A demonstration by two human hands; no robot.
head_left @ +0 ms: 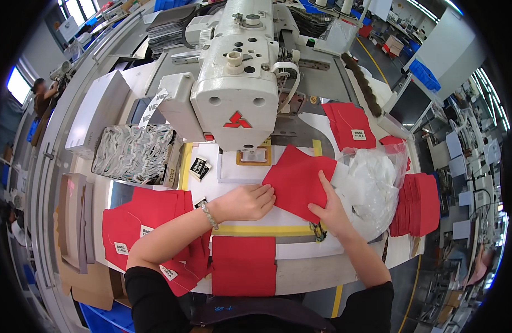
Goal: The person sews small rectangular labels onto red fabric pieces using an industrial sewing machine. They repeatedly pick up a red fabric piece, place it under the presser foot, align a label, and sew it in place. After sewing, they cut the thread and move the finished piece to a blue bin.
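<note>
A red fabric piece lies at a slant between my hands, in front of the sewing machine's head. My left hand, with a beaded bracelet at its wrist, pinches the fabric's left edge with bent fingers. At the right edge, my right hand grips the same piece; its thumb and one finger show on top, and its other fingers are partly hidden. The machine's small brown-framed clamp is just beyond the fabric. Black and white woven labels lie left of the clamp.
Labelled red pieces spread under my left forearm. Another red stack lies at the near edge. To the right are a clear plastic bag of white material and more red pieces. A box of bundled label strips stands left.
</note>
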